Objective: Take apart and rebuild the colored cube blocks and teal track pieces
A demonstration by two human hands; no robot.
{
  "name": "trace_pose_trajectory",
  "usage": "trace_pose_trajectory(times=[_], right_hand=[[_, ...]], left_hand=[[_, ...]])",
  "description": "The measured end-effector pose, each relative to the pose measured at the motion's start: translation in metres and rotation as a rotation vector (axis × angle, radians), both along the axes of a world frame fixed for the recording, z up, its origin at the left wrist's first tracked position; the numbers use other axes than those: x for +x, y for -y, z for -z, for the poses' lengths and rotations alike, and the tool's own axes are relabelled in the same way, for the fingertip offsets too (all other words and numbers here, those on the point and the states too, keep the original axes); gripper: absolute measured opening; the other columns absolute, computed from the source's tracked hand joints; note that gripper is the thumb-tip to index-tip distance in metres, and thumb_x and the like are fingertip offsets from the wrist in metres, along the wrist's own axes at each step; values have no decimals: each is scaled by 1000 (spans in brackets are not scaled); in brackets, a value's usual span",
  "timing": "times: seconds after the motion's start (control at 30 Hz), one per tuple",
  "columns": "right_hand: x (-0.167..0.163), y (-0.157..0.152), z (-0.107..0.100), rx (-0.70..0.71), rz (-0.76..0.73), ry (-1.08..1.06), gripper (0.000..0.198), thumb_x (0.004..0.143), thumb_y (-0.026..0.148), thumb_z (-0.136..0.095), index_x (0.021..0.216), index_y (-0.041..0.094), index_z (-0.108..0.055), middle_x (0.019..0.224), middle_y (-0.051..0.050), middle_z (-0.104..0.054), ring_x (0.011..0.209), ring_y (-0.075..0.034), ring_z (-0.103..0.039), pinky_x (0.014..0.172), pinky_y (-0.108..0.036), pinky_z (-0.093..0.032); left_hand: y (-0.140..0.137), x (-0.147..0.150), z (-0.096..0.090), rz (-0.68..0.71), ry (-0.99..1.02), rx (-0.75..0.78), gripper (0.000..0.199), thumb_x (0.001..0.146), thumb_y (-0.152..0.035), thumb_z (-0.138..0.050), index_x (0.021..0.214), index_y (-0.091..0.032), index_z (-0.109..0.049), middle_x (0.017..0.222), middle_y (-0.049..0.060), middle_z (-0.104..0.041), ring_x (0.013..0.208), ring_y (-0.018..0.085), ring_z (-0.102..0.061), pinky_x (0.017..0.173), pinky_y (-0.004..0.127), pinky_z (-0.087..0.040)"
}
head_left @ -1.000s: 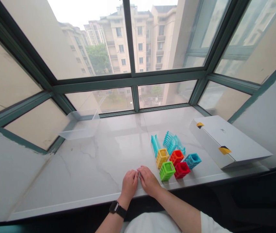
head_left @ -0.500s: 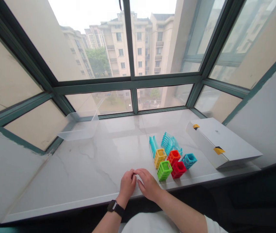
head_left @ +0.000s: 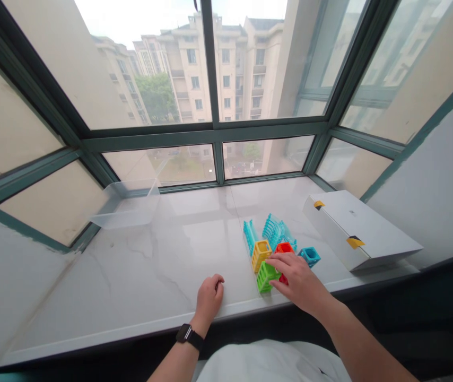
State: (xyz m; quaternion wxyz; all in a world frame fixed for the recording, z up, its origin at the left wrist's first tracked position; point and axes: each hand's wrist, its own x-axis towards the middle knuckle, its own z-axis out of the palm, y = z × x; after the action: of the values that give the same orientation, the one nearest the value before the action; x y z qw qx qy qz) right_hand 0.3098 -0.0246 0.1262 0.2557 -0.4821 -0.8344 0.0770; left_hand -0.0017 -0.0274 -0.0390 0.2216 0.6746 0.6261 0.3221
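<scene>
On the pale sill my left hand (head_left: 210, 294) rests with its fingers curled in, and nothing shows inside them. My right hand (head_left: 300, 276) is over the green block (head_left: 265, 277), thumb and fingers apart at its top and right side; a firm hold is not visible. Behind the green block stands a yellow block (head_left: 261, 255). A red-orange block (head_left: 284, 248) is partly covered by my right hand, and a red block (head_left: 282, 278) is mostly hidden under it. Right of the hand sits a blue block (head_left: 310, 257). Turquoise ribbed track pieces (head_left: 274, 231) lie behind the blocks.
A clear plastic bin (head_left: 127, 215) stands at the back left by the window. On the right is a white box (head_left: 364, 228) with yellow-black tabs. The marble-patterned sill (head_left: 163, 260) ends at a front edge near my body. Window frames enclose the back and sides.
My right hand has left my left hand and moved right, over the green and red blocks. My left hand stays in place, its fingers now curled on their own.
</scene>
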Motion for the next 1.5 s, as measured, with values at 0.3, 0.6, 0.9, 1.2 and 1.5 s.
trace_pose_trajectory(times=[0.3,0.6,0.9,1.2,1.5], right_hand=[[-5,-4,6,-33,-60,-19,43,91,15,-68,131,30,-72,122,-10,-74,112,-32,-69,101,-52,-55],[-55,8,-5,-107,-228,-343,50,94,16,-70,140,33,-65,131,-8,-70,122,-28,-66,107,-47,-57],[-111,-28,63,-227,-159,-230,63,88,11,-75,145,29,-58,127,-10,-66,118,-29,-63,106,-48,-54],[-144,-44,103,-291,-24,96,43,88,28,-83,125,20,-64,115,-13,-72,110,-31,-65,94,-41,-52],[-142,-46,122,-371,134,119,42,98,36,-71,137,24,-62,121,-9,-72,112,-28,-65,94,-35,-48]], left_hand=[[3,-2,1,14,28,14,22,101,-33,-49,108,-23,-66,88,4,-69,83,22,-65,82,39,-52],[32,8,-39,285,152,229,78,98,-56,-61,162,-24,-30,155,19,-52,143,35,-53,117,54,-46],[0,-40,-36,254,-202,134,54,101,-40,-61,150,-26,-45,127,13,-68,114,30,-67,97,45,-55],[-32,-47,-44,138,-610,-65,41,103,-41,-57,143,-32,-58,106,9,-64,96,26,-65,78,32,-49],[-55,-26,-49,164,-684,-166,41,104,-39,-56,144,-35,-55,119,9,-62,113,27,-59,86,34,-49]])
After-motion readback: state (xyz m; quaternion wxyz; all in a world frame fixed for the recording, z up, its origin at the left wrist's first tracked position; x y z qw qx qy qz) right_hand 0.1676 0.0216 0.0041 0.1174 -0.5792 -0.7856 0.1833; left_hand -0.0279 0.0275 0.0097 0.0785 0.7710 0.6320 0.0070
